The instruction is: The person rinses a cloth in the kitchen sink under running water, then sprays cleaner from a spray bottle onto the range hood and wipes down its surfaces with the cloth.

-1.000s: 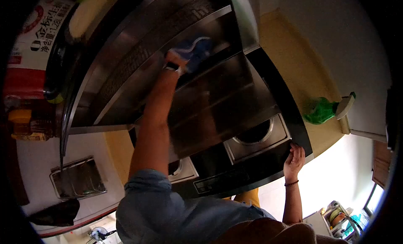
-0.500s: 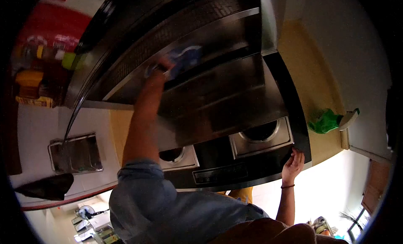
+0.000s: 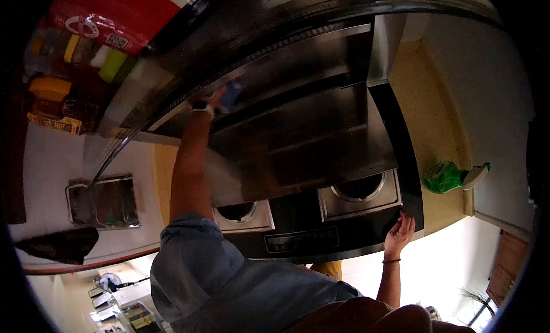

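In the head view my left hand [image 3: 214,100], with a watch band at its wrist, is closed on a blue cloth [image 3: 232,93]. The cloth touches the metal surface of a range hood [image 3: 298,66] near its left end; blur hides some of the fingers. My right hand [image 3: 399,234], with a beaded bracelet at the wrist, rests at the right front edge of a black cooktop [image 3: 303,221]. Its fingers are loosely bent and hold nothing visible. A reflective panel [image 3: 298,141] covers part of the view between the hood and the burners.
A green spray bottle [image 3: 444,177] lies on the counter [image 3: 432,121] at right. At left are a sink [image 3: 114,201], a dark cloth [image 3: 63,245], a yellow-capped bottle [image 3: 54,106] and a red container [image 3: 114,15]. A fan [image 3: 109,282] shows at lower left.
My left hand has moved the blue cloth leftward and a little down along the hood. My right hand stays at the cooktop's edge. The view has tilted and shifted.
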{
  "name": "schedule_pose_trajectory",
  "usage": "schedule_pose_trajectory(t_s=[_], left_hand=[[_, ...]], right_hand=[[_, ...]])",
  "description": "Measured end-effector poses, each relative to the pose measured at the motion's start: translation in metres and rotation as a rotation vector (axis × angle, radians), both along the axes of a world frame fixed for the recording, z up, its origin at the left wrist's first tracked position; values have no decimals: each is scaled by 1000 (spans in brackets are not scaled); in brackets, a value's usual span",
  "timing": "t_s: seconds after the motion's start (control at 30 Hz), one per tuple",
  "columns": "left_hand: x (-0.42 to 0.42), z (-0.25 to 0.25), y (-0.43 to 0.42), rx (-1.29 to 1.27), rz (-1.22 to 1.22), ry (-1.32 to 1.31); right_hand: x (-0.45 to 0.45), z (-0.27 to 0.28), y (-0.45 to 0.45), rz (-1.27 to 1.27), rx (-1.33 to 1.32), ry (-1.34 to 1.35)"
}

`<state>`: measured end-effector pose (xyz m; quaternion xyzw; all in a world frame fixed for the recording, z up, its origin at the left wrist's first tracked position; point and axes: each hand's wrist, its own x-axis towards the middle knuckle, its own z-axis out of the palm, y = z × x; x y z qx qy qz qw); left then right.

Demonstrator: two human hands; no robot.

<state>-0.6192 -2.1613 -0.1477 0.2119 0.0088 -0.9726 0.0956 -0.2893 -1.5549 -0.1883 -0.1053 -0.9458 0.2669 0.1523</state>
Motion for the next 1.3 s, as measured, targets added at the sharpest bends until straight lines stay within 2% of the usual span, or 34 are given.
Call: schedule_pose_trajectory(t_s=[0.07, 0.2, 0.27, 0.33, 0.43, 0.6, 0.83, 0.9, 0.97, 1.07, 1.13, 1.3], left_hand=[[-27, -7, 29, -8, -36, -86], [-80, -14, 109, 17, -152, -58], [-100, -15, 152, 38, -226, -43], [-117, -12, 193, 51, -288, -29], [-129, -12, 224, 93, -345, -28], [-113, -12, 176, 145, -299, -52], [-36, -3, 6, 189, 14, -119], [-15, -20, -60, 211, 123, -78], [-9, -27, -81, 236, 215, -26], [-23, -39, -55, 180, 243, -21], [-38, -35, -13, 126, 170, -24], [-83, -12, 86, -116, -55, 4]], right_hand=[[1, -4, 1, 9, 23, 28], [-1, -5, 4, -4, 13, -12], [-4, -1, 0, -2, 109, 109], [-3, -1, -1, 1, 82, 86], [-1, 1, -3, -16, 79, 58], [3, -5, -1, -33, 110, 3], [2, -2, 1, -2, 37, -30], [1, 0, -1, -5, 134, 16], [-2, 3, -3, 12, 97, 0], [0, -4, -1, -6, 72, -38], [0, -8, 1, 33, 157, 83], [-3, -2, -1, 19, 150, 81]])
